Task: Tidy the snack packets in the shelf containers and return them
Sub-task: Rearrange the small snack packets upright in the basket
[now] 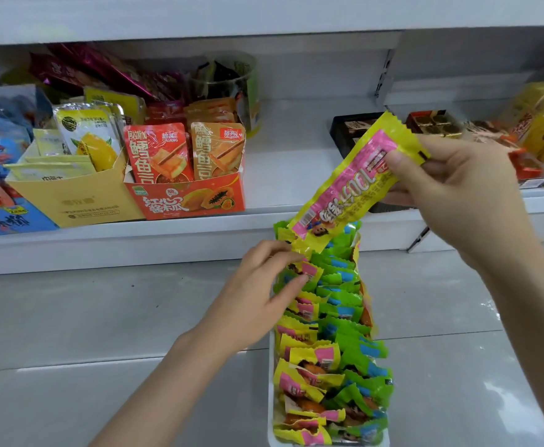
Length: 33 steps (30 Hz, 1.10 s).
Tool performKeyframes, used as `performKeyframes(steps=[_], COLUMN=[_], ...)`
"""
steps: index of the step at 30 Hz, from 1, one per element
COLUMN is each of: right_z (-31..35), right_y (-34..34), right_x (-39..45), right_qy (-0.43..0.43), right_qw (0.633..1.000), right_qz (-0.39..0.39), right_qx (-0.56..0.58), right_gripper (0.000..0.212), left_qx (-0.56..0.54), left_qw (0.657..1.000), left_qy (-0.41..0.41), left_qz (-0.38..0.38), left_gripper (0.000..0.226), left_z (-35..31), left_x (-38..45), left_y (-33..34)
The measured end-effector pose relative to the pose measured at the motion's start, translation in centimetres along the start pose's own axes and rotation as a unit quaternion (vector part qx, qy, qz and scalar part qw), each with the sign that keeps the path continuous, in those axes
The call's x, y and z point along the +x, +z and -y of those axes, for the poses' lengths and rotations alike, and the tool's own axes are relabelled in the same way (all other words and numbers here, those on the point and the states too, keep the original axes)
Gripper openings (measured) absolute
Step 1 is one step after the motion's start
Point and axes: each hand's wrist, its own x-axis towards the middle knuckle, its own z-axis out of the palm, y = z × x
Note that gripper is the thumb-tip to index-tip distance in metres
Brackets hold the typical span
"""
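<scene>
A long white container (271,375) lies on the floor in front of the shelf, packed with two rows of snack packets: yellow-and-pink ones (299,359) on the left, green-and-blue ones (357,353) on the right. My right hand (451,191) pinches the upper end of one yellow-and-pink packet (348,185), held slanted above the container's far end. My left hand (257,295) reaches into the left row near the far end, fingers curled on the tops of the packets there.
The white shelf (283,175) has a bare gap behind the lifted packet. To its left stand a red box of orange packets (186,191) and a yellow carton (77,201). Dark and yellow boxes (438,124) fill the right. Grey floor tiles surround the container.
</scene>
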Motion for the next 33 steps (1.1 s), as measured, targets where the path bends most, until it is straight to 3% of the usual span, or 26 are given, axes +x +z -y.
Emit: performKeyframes(steps=[3,8,14,22,33], right_z=[0.0,-0.3,-1.5,-2.4,0.7], right_y=[0.5,1.2,2.5,4.1,4.1], right_x=[-0.4,-0.7,-1.6,-3.1,-2.2], right_qy=[-0.005,-0.006,-0.001,-0.007,-0.097], right_qw=[1.0,0.999,0.997,0.979,0.928], right_qz=[0.015,0.039,0.083,0.15,0.168], right_qx=[0.012,0.02,-0.005,-0.141,-0.318], right_gripper=[0.019,0.023,0.028,0.014,0.022], left_qx=[0.015,-0.022,-0.058,-0.052,-0.06], left_qw=[1.0,1.0,0.998,0.998,0.998], left_qy=[-0.01,-0.011,-0.021,-0.032,-0.03], left_qz=[0.011,0.008,0.025,0.027,0.012], left_gripper=[0.043,0.022,0.02,0.031,0.025], left_z=[0.0,1.1,1.5,1.6,1.7], left_x=[0.5,-0.8,-2.1,-2.5,-2.4], left_y=[0.0,0.1,0.2,0.2,0.6])
